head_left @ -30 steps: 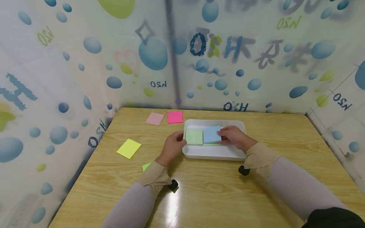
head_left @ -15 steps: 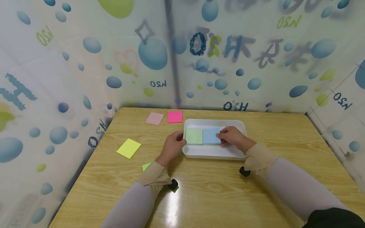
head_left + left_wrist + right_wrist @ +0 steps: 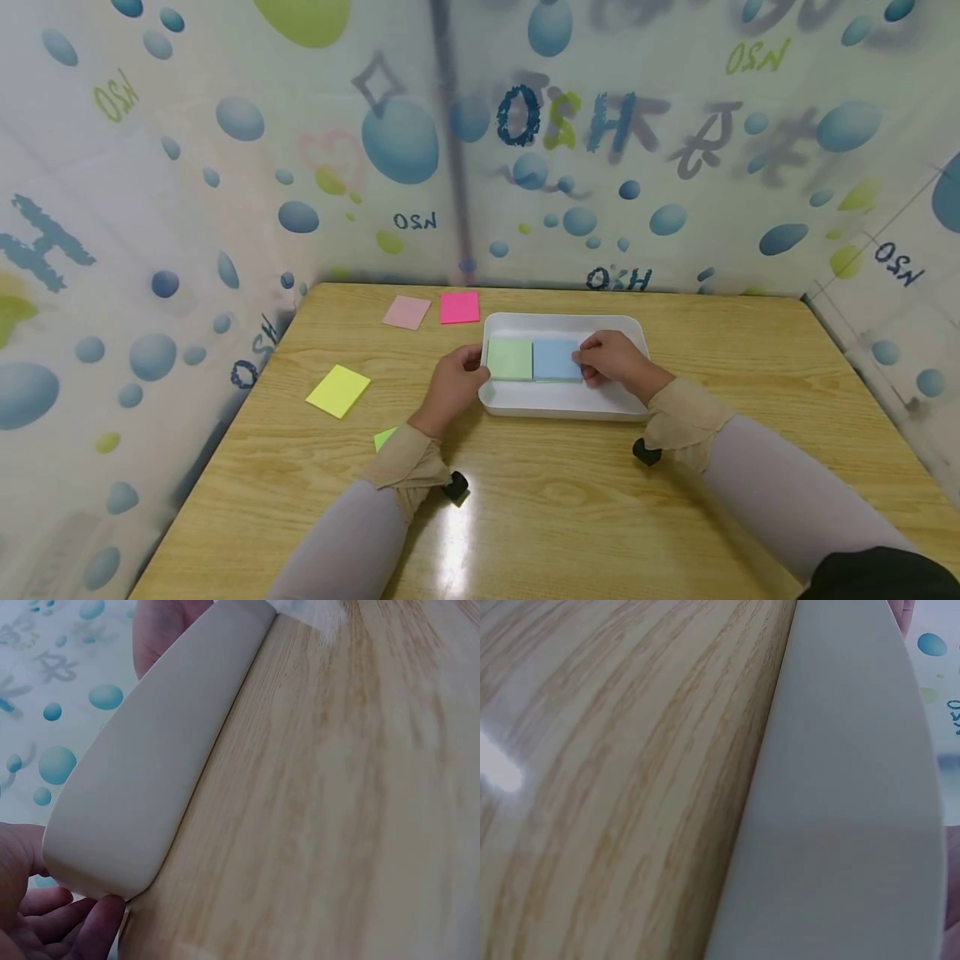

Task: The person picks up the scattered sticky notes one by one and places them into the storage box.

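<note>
A white tray [image 3: 566, 410] stands on the wooden table. My left hand [image 3: 450, 387] grips its left end; in the left wrist view the thumb is at the rim and the fingers [image 3: 101, 926] curl at the bottom corner. Inside the tray, a light green sticky note pad [image 3: 510, 359] lies at the left, with a light blue sticky note pad [image 3: 555, 359] right beside it. A thin green edge shows under the blue pad. My right hand [image 3: 618, 364] reaches into the tray and pinches the blue pad's right edge. The tray wall [image 3: 840, 787] hides those fingers in the right wrist view.
Left of the tray lie a yellow sticky note pad [image 3: 338, 391] and a bright green one [image 3: 384, 438], partly covered by my left wrist. A pale pink pad [image 3: 407, 312] and a hot pink pad [image 3: 460, 307] lie near the table's back edge. A printed curtain hangs behind.
The blue pad, earlier raised and tilted, has come down and now lies squarely beside the green pad, covering most of the green beneath it. My left hand has stayed at the tray's end.
</note>
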The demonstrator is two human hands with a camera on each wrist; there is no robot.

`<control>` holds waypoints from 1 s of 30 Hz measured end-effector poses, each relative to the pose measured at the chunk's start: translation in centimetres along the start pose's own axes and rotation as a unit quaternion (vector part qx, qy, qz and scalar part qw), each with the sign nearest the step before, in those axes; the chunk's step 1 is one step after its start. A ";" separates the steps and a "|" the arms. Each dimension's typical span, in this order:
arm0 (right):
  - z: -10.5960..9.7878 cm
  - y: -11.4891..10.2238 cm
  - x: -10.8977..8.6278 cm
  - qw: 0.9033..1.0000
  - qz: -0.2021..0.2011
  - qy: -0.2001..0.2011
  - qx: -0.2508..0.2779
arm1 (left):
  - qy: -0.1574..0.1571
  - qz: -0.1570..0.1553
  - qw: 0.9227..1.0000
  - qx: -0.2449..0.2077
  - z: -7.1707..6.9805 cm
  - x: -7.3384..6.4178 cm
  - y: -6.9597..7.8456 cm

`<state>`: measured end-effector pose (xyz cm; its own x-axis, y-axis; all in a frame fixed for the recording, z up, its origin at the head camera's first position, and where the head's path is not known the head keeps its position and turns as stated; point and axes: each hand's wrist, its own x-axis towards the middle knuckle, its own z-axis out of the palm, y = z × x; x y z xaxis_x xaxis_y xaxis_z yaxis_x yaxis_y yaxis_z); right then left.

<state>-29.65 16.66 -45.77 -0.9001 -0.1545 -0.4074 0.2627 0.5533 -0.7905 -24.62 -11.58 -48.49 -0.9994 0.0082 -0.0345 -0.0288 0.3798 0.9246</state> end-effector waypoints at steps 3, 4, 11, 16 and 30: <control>-0.1 -0.1 0.0 1.000 -0.001 0.003 0.000 | 0.000 0.000 1.000 -0.002 0.0 0.0 -0.1; -0.1 -0.2 -0.1 1.000 -0.003 0.004 -0.004 | 0.001 0.000 1.000 -0.003 0.0 0.0 -0.1; -0.7 -0.4 -0.2 0.999 -0.015 0.030 -0.034 | 0.002 0.002 1.000 -0.002 0.0 0.0 -0.2; -1.3 -0.5 -0.7 0.996 -0.037 0.052 -0.058 | 0.002 0.005 1.000 -0.001 0.0 0.0 -0.2; -2.9 1.0 -3.4 0.983 -0.064 0.153 -0.073 | 0.001 0.005 1.000 0.001 0.0 0.1 -0.2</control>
<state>-27.35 20.05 -43.85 -0.9910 0.0113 -0.1337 0.1077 0.6612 -0.7424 -24.69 -11.63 -48.66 -0.9996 0.0095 -0.0250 -0.0195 0.3819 0.9240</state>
